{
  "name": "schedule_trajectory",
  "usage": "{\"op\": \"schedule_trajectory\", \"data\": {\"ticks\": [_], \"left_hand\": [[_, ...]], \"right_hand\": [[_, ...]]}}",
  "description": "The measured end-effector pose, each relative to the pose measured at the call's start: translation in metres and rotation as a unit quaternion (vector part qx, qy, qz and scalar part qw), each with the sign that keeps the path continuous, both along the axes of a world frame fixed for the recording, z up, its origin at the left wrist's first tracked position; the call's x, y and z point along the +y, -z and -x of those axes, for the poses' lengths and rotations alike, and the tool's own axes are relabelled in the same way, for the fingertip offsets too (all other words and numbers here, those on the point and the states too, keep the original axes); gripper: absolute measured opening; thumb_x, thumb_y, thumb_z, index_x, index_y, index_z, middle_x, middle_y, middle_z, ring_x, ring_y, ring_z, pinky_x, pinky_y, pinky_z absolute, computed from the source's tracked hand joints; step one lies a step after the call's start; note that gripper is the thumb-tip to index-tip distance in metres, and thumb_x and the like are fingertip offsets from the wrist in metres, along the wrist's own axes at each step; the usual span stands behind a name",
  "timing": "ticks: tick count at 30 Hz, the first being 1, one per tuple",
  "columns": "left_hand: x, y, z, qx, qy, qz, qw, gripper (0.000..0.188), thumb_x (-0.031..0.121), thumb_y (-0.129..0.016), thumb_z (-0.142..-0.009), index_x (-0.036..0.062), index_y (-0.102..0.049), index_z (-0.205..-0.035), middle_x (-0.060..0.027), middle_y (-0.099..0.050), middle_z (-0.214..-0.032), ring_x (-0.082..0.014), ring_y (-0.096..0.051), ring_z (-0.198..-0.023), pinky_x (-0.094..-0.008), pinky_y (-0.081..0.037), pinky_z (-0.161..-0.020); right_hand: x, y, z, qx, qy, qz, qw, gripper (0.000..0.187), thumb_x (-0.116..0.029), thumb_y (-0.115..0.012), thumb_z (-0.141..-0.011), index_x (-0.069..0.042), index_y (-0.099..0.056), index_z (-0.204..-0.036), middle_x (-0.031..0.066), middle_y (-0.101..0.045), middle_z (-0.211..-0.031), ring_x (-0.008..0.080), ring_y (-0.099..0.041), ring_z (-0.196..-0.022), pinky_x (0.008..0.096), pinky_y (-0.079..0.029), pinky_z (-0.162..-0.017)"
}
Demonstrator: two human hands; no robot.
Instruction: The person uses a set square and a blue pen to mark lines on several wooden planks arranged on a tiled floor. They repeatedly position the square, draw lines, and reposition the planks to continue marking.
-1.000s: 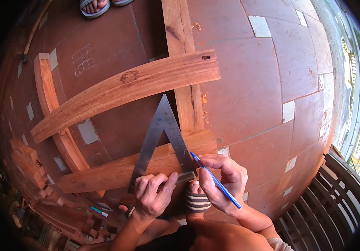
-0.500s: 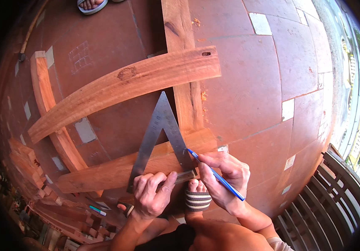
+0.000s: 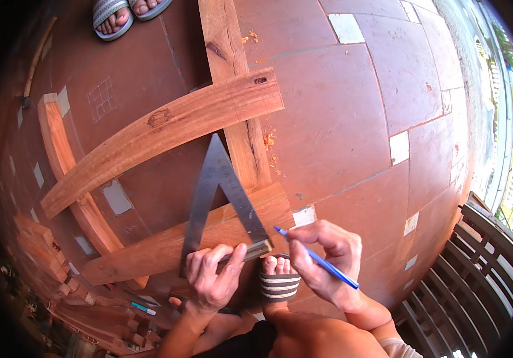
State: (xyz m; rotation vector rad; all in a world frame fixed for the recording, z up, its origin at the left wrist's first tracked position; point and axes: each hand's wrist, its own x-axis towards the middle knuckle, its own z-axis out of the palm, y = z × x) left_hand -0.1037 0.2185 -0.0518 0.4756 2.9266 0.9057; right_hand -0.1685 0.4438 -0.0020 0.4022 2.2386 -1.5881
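Observation:
A metal triangular carpenter's square lies across the near wooden beam, its pointed end toward the far side. My left hand is closed on the square's thick lower bar, along the beam's near edge. Between the fingers of my right hand is a blue pen, its tip pointing left, just right of the square and apart from it. Beyond the square, a curved wooden beam with a dark knot rests across two supporting timbers, one on the right and one on the left.
Another person's sandalled feet stand at the far left. A long-handled tool lies at the left edge. Wood pieces are stacked at lower left, near a teal-and-white marker. A dark slatted rack stands at right. Shavings dot the tiled floor.
My right hand has drawn the pen away from the square's right edge, to the right. The left hand still holds the square on the beam. The whole view has shifted somewhat.

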Motion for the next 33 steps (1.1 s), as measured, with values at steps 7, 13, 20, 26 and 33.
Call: {"op": "schedule_trajectory", "data": {"ticks": [7, 13, 20, 26, 33], "left_hand": [[0.017, 0.007, 0.003, 0.02, -0.011, 0.014, 1.0, 0.035, 0.01, -0.083, -0.087, 0.0152, -0.081, -0.121, -0.0259, -0.065, -0.141, -0.0248, -0.068, -0.092, -0.0356, -0.052, -0.076], [0.017, 0.006, 0.007, 0.014, -0.004, 0.019, 1.0, 0.038, 0.01, -0.084, -0.087, 0.0159, -0.08, -0.124, -0.0304, -0.063, -0.144, -0.0245, -0.066, -0.085, -0.034, -0.05, -0.07], [0.017, 0.007, 0.005, 0.01, -0.009, 0.007, 1.0, 0.042, 0.009, -0.085, -0.085, 0.0163, -0.079, -0.126, -0.0316, -0.062, -0.144, -0.0217, -0.058, -0.075, -0.0333, -0.048, -0.066], [0.018, 0.007, 0.006, 0.009, -0.012, 0.002, 1.0, 0.042, 0.009, -0.086, -0.084, 0.0158, -0.079, -0.125, -0.0313, -0.062, -0.144, -0.0219, -0.058, -0.075, -0.0334, -0.047, -0.066], [0.019, 0.007, 0.007, 0.017, -0.015, 0.002, 1.0, 0.042, 0.008, -0.086, -0.084, 0.0151, -0.079, -0.125, -0.0307, -0.062, -0.143, -0.0229, -0.06, -0.076, -0.0344, -0.048, -0.067]], "right_hand": [[0.004, 0.029, 0.001, 0.125, 0.028, -0.01, 0.992, 0.012, 0.001, -0.077, -0.088, 0.004, -0.078, -0.1, 0.0166, -0.078, -0.093, 0.0244, -0.077, -0.081, 0.0326, -0.059, -0.074], [0.0, 0.033, 0.0, 0.106, 0.034, 0.011, 0.994, 0.015, -0.001, -0.078, -0.088, 0.004, -0.079, -0.102, 0.0169, -0.079, -0.095, 0.0266, -0.077, -0.089, 0.0348, -0.06, -0.081], [0.001, 0.032, 0.002, 0.093, 0.022, 0.005, 0.995, 0.014, 0.008, -0.075, -0.087, 0.003, -0.08, -0.099, 0.0163, -0.08, -0.099, 0.0241, -0.077, -0.093, 0.0333, -0.061, -0.084], [0.002, 0.035, 0.0, 0.086, 0.028, 0.022, 0.996, 0.017, -0.001, -0.078, -0.088, 0.003, -0.081, -0.104, 0.0172, -0.079, -0.098, 0.0271, -0.076, -0.091, 0.0357, -0.059, -0.083], [0.002, 0.031, 0.001, 0.075, 0.014, 0.007, 0.997, 0.017, -0.002, -0.078, -0.088, 0.002, -0.08, -0.105, 0.0179, -0.079, -0.099, 0.0278, -0.076, -0.091, 0.0345, -0.058, -0.084]]}}
